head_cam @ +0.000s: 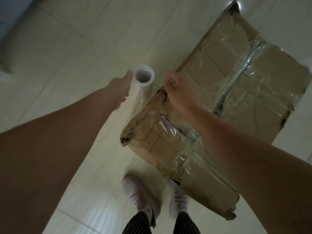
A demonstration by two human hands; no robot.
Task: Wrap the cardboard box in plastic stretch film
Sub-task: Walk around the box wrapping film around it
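An indoor room, which kind I cannot tell: large pale glossy floor tiles (70, 48) with thin grout lines, dim light, a worn, taped cardboard box (228, 92) lying flat on the bare floor beside pale sneakers (138, 195).

Seen from above: left hand (120, 89) wrapped around an upright roll of stretch film (144, 80), clear film running down to a battered cardboard box (219, 102). Right hand (177, 92) gripping the box's torn top edge. Pale sneakers (140, 195) on tiled floor (76, 39) below.
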